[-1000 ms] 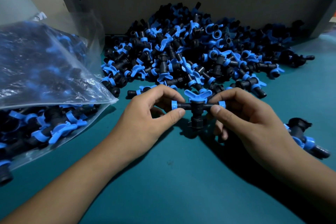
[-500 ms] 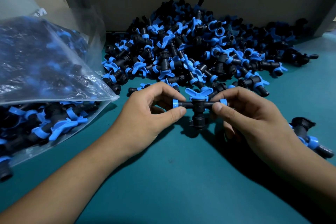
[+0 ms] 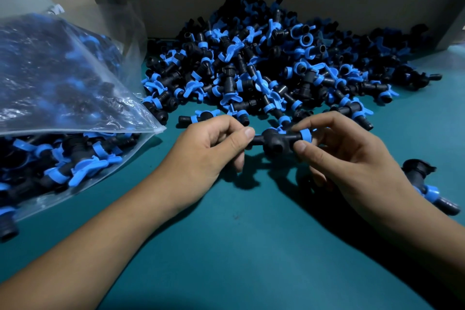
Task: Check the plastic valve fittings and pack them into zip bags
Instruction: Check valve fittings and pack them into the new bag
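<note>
While the worktop (image 3: 251, 246) lies wide below the held valve (image 3: 275, 141), a slip would drop it there, or into the pile (image 3: 264, 70) just behind it, mixing it with unchecked ones. The bag (image 3: 63, 98), left of the valve, gapes toward it and could spill. The left hand (image 3: 208, 151) pinches one stub end, the right hand (image 3: 347, 156) the blue-ringed end; both grips look light, so twisting might loosen either.

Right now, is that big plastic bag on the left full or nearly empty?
Well filled. The zip bag bulges with black-and-blue valve fittings packed against its clear film; whether its seal is closed, I cannot tell.
</note>
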`<state>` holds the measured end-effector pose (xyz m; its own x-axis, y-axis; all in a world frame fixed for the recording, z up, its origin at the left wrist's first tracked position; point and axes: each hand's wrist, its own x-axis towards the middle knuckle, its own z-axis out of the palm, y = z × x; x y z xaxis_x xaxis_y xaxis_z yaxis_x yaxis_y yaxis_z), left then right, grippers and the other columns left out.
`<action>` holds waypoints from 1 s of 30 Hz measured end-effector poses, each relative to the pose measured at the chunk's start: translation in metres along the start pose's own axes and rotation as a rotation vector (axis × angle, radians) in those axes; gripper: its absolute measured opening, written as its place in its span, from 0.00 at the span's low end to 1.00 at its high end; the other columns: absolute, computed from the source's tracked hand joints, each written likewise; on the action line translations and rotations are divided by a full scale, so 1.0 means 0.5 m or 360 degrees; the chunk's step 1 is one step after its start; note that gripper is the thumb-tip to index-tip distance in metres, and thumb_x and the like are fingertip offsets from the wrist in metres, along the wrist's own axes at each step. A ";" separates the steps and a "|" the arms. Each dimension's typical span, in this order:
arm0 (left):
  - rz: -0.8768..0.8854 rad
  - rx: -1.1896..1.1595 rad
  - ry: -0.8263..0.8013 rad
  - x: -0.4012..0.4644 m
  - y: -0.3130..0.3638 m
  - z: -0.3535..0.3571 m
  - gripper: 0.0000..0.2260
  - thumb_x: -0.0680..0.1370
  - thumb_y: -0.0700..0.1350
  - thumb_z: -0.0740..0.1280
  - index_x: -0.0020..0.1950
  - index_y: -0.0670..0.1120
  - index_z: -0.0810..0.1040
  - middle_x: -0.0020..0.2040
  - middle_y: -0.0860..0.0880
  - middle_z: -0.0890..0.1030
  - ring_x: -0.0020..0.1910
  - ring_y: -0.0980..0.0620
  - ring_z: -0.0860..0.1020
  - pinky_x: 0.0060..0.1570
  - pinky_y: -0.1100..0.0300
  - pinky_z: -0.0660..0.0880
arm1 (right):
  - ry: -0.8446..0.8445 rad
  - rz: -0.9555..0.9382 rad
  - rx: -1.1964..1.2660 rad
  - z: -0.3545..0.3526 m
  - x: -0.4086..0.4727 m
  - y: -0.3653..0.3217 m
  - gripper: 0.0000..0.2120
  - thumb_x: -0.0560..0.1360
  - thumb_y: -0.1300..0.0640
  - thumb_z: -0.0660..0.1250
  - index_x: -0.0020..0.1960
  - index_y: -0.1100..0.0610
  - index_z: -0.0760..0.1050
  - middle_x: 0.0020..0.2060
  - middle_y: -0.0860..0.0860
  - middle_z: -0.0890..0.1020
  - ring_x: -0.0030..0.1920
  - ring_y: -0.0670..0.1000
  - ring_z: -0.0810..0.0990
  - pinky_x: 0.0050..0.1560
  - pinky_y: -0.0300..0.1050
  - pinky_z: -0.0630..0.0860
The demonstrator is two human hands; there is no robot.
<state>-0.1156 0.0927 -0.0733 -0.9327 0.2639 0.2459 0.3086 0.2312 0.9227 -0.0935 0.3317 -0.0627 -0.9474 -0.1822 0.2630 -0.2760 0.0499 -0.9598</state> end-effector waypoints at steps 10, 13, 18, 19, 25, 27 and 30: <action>-0.0226 -0.0222 -0.0264 -0.005 0.023 -0.011 0.25 0.85 0.60 0.60 0.34 0.47 0.77 0.26 0.46 0.74 0.36 0.45 0.78 0.45 0.62 0.78 | -0.0034 0.0018 -0.0117 0.002 -0.008 -0.013 0.11 0.73 0.52 0.74 0.50 0.57 0.81 0.32 0.45 0.77 0.29 0.48 0.73 0.31 0.36 0.70; -0.0242 -0.0225 -0.0254 -0.005 0.028 -0.010 0.26 0.84 0.60 0.60 0.33 0.47 0.77 0.26 0.46 0.74 0.36 0.44 0.77 0.45 0.60 0.78 | -0.0032 0.0027 -0.0118 0.001 -0.008 -0.010 0.10 0.74 0.53 0.73 0.50 0.59 0.81 0.29 0.44 0.76 0.28 0.46 0.73 0.30 0.34 0.69; -0.0187 -0.0223 -0.0243 -0.004 0.022 -0.008 0.19 0.80 0.57 0.66 0.41 0.43 0.82 0.31 0.46 0.79 0.36 0.47 0.77 0.41 0.60 0.76 | 0.0045 0.0035 -0.0093 -0.003 -0.007 -0.008 0.10 0.73 0.52 0.74 0.51 0.58 0.81 0.32 0.47 0.77 0.29 0.47 0.72 0.30 0.36 0.70; -0.0141 -0.0210 -0.0237 -0.004 0.021 -0.006 0.17 0.79 0.55 0.68 0.43 0.42 0.82 0.33 0.46 0.81 0.37 0.49 0.77 0.41 0.61 0.76 | 0.0072 0.0018 -0.0089 -0.003 -0.006 -0.009 0.11 0.73 0.52 0.74 0.51 0.57 0.81 0.34 0.48 0.78 0.30 0.49 0.72 0.31 0.38 0.71; -0.0051 -0.0226 -0.0118 -0.003 0.015 -0.008 0.14 0.78 0.48 0.72 0.63 0.48 0.82 0.55 0.49 0.87 0.54 0.52 0.83 0.47 0.61 0.79 | 0.0105 -0.0008 -0.0033 -0.003 -0.006 -0.007 0.15 0.75 0.47 0.72 0.49 0.59 0.80 0.34 0.53 0.74 0.33 0.53 0.71 0.32 0.42 0.73; -0.0043 -0.0285 -0.0166 -0.005 0.017 -0.013 0.18 0.78 0.48 0.72 0.68 0.51 0.79 0.58 0.49 0.86 0.56 0.50 0.83 0.48 0.59 0.79 | 0.0062 0.0041 -0.0013 -0.003 -0.007 -0.007 0.16 0.76 0.45 0.70 0.49 0.58 0.81 0.35 0.54 0.75 0.34 0.52 0.72 0.34 0.42 0.73; 0.0000 -0.0256 -0.0328 -0.009 0.019 0.000 0.18 0.77 0.47 0.74 0.67 0.53 0.80 0.56 0.48 0.85 0.50 0.53 0.81 0.49 0.61 0.77 | -0.0022 0.0067 -0.0056 -0.005 -0.008 -0.009 0.16 0.78 0.44 0.68 0.50 0.58 0.83 0.40 0.56 0.80 0.41 0.53 0.76 0.43 0.46 0.73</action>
<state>-0.1085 0.0935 -0.0656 -0.8699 0.4528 0.1954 0.2595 0.0834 0.9621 -0.0889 0.3348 -0.0594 -0.9561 -0.1930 0.2206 -0.2415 0.0922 -0.9660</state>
